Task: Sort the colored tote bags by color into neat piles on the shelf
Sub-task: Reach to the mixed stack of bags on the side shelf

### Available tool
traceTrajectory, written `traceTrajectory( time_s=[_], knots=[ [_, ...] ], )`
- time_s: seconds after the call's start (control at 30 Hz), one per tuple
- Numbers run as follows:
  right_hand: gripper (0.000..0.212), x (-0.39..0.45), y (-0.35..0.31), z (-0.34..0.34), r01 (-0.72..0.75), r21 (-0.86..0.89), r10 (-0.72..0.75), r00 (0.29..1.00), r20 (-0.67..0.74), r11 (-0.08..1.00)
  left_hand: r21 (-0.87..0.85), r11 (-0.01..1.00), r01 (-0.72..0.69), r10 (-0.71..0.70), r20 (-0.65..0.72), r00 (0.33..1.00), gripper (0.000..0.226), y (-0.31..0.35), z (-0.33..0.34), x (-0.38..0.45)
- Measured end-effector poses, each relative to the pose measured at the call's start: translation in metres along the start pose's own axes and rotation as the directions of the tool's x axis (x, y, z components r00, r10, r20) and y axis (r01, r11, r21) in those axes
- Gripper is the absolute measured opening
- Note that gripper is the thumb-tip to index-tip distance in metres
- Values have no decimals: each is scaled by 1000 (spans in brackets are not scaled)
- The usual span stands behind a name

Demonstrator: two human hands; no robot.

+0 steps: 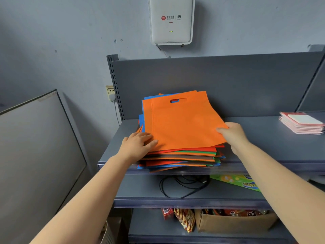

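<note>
Progress: sorting looks barely begun; I judge no colour pile is yet made.
Stack [181,155]: one mixed heap on the shelf [255,138], edges showing orange, red, green, blue and a brownish layer, fanned unevenly at 6 o'clock.
Top bag [181,120]: orange, lying flat on the stack, handle slot toward 12 o'clock.
Left hand [139,145]: at 8 o'clock of the stack, fingers fairly straight on the top bag's near-left corner; whether the thumb is tucked under it I cannot tell.
Right hand [232,132]: at 4 o'clock, pinching the top bag's right edge.
Free space: bare shelf at 3 o'clock of the stack, short of the cards [302,125].
Left to do: every bag must be separated by colour and squared into piles.
</note>
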State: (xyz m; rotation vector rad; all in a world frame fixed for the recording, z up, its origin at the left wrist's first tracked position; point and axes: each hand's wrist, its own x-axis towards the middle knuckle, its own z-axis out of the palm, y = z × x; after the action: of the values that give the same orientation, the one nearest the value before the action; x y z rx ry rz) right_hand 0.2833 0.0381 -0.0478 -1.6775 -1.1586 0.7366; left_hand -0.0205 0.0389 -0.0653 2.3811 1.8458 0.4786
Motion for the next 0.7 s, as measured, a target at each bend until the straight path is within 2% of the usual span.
traceTrajectory(
  time_s=[0.07,0.1,0.13,0.2,0.27,0.3,0.4,0.5,0.6,0.7],
  knots=[
    [7,2,-2,0,-33,-75,36,999,35,997,33,996,-82,80,63,995,89,-4,-3,-6],
    [12,3,-2,-1,-58,-94,64,997,53,994,62,990,-123,118,86,989,99,-5,-4,-9],
    [17,3,-3,-2,-85,-92,92,993,69,992,92,984,-154,145,98,985,100,-6,-4,-11],
    [19,3,-3,-5,-116,-71,121,989,79,991,88,980,-178,173,57,983,79,-6,-5,-14],
    [17,3,-7,-8,-125,-42,127,991,42,991,-12,988,-156,156,-13,988,59,-4,-9,-14],
    [18,5,-8,-10,-132,-15,132,991,13,991,-49,990,-134,132,-35,991,57,-3,-12,-14],
    [26,7,-14,-17,-200,103,201,980,1,974,-59,990,-131,129,-39,991,71,0,-21,-11],
    [14,9,-20,-19,-296,299,289,955,68,907,-3,987,-158,158,59,986,73,6,-28,-10],
    [13,9,-29,-18,-367,474,333,930,156,801,-39,985,-168,167,-16,986,55,9,-27,-9],
    [15,6,-39,-17,-370,567,319,928,191,736,-143,983,-118,99,-138,985,28,10,-32,-3]
  ],
)
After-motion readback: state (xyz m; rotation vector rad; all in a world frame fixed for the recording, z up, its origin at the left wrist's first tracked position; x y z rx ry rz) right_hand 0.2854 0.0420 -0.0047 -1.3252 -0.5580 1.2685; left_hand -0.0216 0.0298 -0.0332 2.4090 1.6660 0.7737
